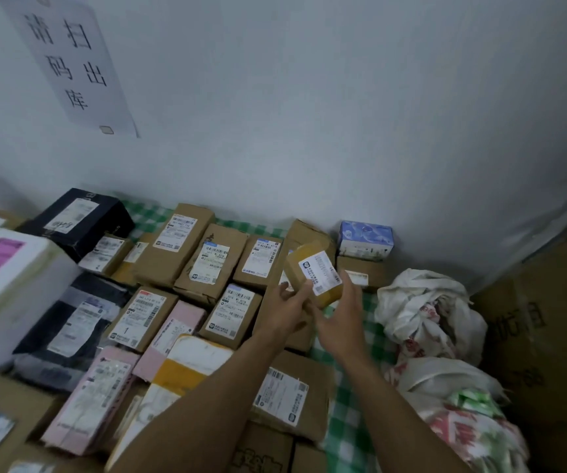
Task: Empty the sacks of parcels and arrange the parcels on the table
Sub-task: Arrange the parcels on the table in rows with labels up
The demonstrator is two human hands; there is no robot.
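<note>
**Small parcel held in both hands above the packed table**

Head view: the small parcel (311, 276), wrapped in yellow-brown tape with a white label facing up, is held tilted in the air above the table (350, 421), which is covered with a green checked cloth. The left hand (288, 302) grips the small parcel at its lower left edge, fingers curled onto it. The right hand (340, 315) lies spread under and beside the small parcel, thumb up along its right edge and fingers fairly straight. Blur makes it hard to say whether this hand truly grips, but it seems only to support.

Left of the small parcel, brown parcels (207, 261) lie label-up, side by side in rows. Further left of it sit a black box (80, 220) and a big white foam box (8, 285). Below and left of the small parcel lie pink parcels (169, 332). Just behind and right of it, a blue tissue box (365, 238) stands on a brown box (360, 273).

To the right of the small parcel, a crumpled white sack (425, 308) with red print slumps on the table, and a second sack (463, 404) lies nearer the person. Further right stands a large cardboard carton (548, 319). High to the upper left of the small parcel, a paper sign (66, 59) hangs on the wall.
</note>
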